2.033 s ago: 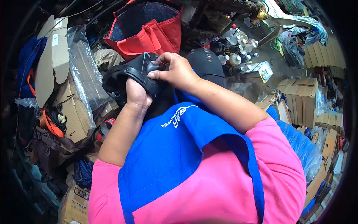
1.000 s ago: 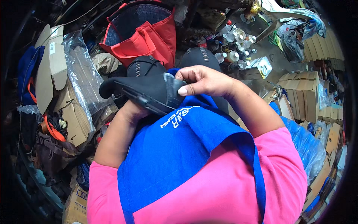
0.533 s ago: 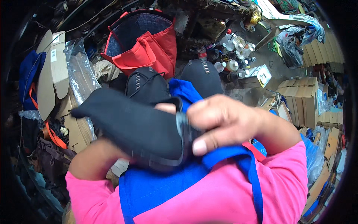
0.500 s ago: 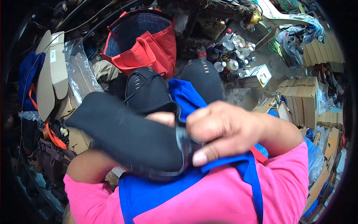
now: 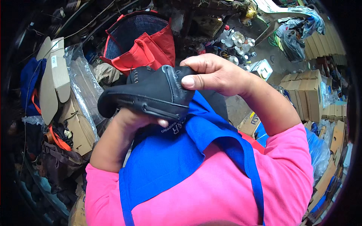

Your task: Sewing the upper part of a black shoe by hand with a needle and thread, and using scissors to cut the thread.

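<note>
Hands meet on a black shoe (image 5: 149,94) held up close in front of the chest, above the blue apron (image 5: 169,158) worn over a pink shirt (image 5: 226,188). The right hand (image 5: 215,73) pinches the shoe's near end from above, thumb pressed flat on the dark upper and fingers curled over the far side, so its grip is closed on the shoe. The left hand (image 5: 137,116) supports the shoe from beneath, palm up against the sole, with one fingertip showing at the sole's lower edge; it too is clasped on the shoe. The shoe lies roughly level, its rounded end pointing away to the left of the right hand's pinch, its stitched seam just beside the thumb. Beyond the grip, further from the body, a red bag (image 5: 145,43) with a dark lining stands open. To the left of the left hand lie clear plastic wrapping (image 5: 81,84) and flattened cardboard boxes (image 5: 52,81). Past the right hand, a cluster of small bottles (image 5: 235,49) sits on the ground, and further right a row of brown cartons (image 5: 307,88) is stacked.
</note>
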A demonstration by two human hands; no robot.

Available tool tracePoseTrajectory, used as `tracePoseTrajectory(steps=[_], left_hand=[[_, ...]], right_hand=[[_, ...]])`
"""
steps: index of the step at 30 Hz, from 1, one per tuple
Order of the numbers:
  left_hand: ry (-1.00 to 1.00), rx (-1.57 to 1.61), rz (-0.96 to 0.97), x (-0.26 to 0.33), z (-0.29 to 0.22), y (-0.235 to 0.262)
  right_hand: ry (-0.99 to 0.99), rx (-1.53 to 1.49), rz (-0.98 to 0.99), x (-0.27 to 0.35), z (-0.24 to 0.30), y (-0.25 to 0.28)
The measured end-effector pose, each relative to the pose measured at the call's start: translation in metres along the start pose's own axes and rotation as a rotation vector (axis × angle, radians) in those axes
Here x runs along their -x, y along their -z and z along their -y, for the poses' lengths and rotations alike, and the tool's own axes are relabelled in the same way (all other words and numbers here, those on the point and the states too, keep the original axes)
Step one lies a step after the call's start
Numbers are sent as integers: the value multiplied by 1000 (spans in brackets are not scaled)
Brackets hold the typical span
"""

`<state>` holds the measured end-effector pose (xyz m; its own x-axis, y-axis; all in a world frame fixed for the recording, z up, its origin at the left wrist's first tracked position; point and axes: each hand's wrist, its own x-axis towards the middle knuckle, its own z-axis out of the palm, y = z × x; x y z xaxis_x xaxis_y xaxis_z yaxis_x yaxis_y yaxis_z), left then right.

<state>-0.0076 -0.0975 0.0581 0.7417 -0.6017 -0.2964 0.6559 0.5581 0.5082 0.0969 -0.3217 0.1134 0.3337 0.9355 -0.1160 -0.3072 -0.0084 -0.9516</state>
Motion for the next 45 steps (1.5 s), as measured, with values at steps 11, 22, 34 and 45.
tracePoseTrajectory(steps=[11, 22, 34, 45], left_hand=[[-260, -122, 41, -14, 7, -19], [-70, -235, -159, 28, 8, -2], [21, -26, 72, 58, 2, -26], [-303, -1373, 314, 60, -15, -17]], right_hand=[[-31, 39, 27, 4, -4, 12], [137, 312, 50, 13, 14, -28], [368, 349, 94, 11, 1, -26], [343, 639, 128, 31, 43, -48]])
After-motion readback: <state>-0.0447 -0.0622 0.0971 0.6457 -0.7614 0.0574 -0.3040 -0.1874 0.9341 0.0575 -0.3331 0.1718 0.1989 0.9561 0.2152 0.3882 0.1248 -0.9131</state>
